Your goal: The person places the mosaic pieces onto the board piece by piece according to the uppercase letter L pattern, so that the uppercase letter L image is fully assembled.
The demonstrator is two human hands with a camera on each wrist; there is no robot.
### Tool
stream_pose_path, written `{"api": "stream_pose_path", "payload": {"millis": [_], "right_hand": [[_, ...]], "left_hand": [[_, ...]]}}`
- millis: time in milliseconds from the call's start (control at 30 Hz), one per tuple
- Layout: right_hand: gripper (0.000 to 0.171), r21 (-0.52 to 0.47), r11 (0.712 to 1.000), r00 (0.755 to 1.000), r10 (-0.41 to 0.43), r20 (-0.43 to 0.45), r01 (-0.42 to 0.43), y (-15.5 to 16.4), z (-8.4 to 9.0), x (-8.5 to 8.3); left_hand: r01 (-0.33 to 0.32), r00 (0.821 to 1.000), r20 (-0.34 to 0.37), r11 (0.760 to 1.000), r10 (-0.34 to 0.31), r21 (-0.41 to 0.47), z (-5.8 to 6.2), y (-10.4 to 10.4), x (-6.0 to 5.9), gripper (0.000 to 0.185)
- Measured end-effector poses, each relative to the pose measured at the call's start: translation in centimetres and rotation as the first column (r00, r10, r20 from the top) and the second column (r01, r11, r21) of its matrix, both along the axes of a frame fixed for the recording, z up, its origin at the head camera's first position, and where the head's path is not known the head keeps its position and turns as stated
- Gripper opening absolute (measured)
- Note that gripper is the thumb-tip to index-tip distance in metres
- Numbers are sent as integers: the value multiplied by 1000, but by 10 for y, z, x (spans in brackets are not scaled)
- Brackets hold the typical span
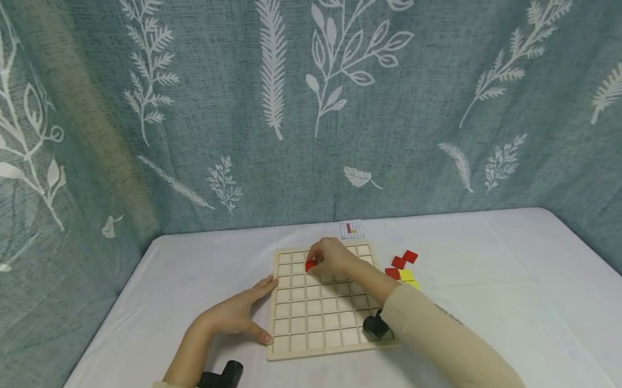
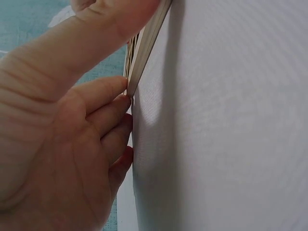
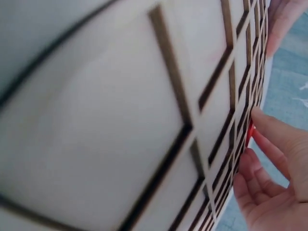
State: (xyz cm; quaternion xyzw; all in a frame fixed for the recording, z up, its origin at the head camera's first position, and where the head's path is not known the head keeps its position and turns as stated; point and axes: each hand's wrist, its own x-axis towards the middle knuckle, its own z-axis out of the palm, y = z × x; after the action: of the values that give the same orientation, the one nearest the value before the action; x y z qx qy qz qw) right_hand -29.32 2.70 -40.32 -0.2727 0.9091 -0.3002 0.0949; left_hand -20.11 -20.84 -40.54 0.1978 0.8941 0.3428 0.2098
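Right hand (image 1: 332,258) pinches a red tile (image 1: 311,266) over the far rows of the grid board (image 1: 322,321). Left hand (image 1: 243,312), fingers flat, steadies the board's near-left edge. Loose tiles (image 1: 404,265) lie on the bench right of the right hand.

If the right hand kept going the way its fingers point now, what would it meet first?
The right hand, pinching a red square tile, points left and slightly down over the wooden grid board. It would likely meet the board's upper-left cells first, then its left rim. Its height above the board is unclear.
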Motion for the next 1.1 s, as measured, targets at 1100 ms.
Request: {"api": "stream_pose_path", "payload": {"millis": [1100], "right_hand": [[28, -64, 963, 929, 271, 252, -263, 43, 35, 13]], "left_hand": [[12, 1000, -5, 1000, -12, 17, 4, 2, 3, 113]]}}
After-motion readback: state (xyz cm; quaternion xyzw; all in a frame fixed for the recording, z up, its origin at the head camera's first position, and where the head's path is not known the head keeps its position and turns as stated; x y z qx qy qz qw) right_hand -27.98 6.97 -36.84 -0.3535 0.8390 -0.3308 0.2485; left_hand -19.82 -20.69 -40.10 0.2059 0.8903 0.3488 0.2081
